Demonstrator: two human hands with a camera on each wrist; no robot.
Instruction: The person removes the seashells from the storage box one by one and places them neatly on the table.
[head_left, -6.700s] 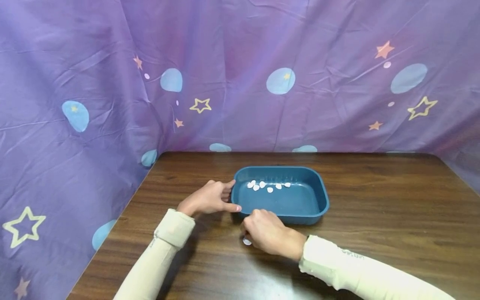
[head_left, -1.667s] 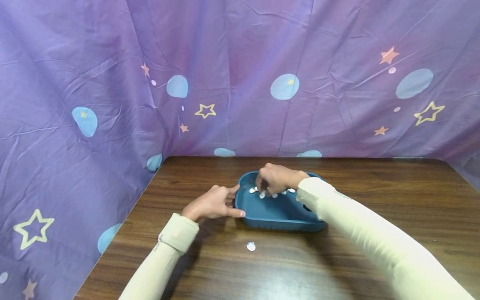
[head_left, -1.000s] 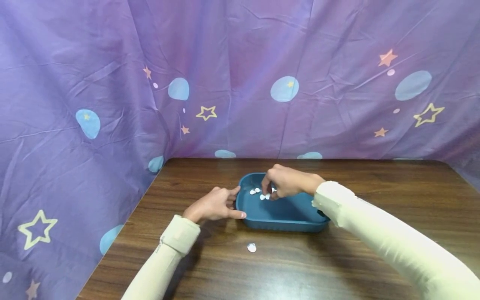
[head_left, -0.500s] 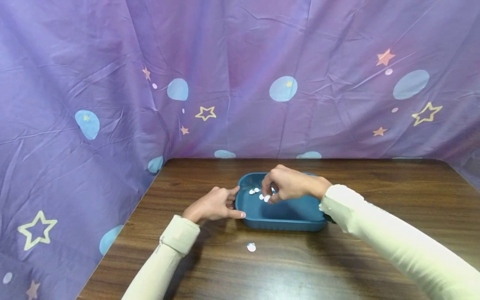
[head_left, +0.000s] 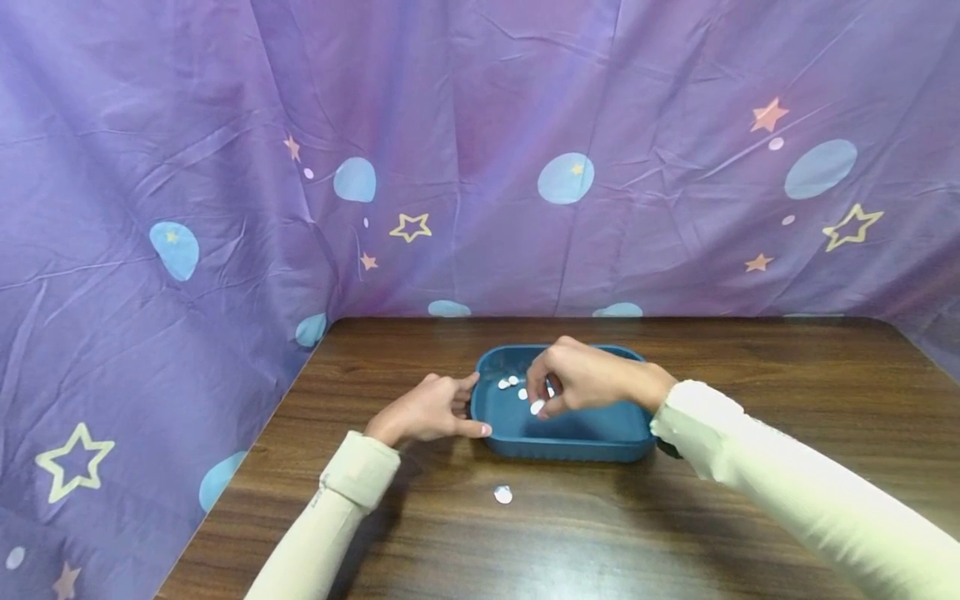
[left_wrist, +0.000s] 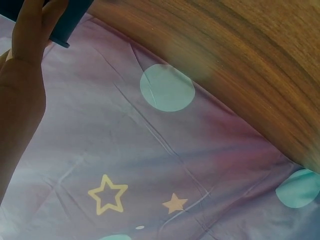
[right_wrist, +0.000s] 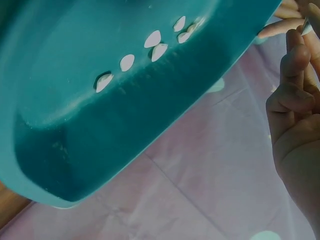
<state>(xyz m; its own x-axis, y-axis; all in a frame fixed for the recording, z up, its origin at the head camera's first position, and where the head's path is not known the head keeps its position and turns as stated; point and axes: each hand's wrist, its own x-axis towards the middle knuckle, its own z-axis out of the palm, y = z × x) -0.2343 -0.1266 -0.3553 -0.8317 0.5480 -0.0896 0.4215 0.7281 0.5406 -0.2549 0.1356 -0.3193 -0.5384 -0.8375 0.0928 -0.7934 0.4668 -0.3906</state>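
A blue rectangular tray (head_left: 562, 450) stands on the table with several small white shells (right_wrist: 127, 62) on its floor. Over the tray, my right hand (head_left: 588, 375) pinches one white shell (head_left: 537, 407) between thumb and fingertips; that held shell (right_wrist: 306, 27) shows edge-on in the right wrist view. My left hand (head_left: 427, 410) rests against the tray's left end, thumb and index finger stretched out to touch its rim. Another white shell (head_left: 503, 495) lies on the wood in front of the tray. My right hand hides part of the tray and some shells.
The brown wooden table (head_left: 787, 400) extends on both sides of the tray. A purple cloth (head_left: 480, 133) printed with stars and blue ovals hangs behind it and along the left.
Over the last second my right hand moves slightly right and nearer, carrying a shell away from those on the tray floor. Earlier it was at the table shell. My left hand stays at the tray.
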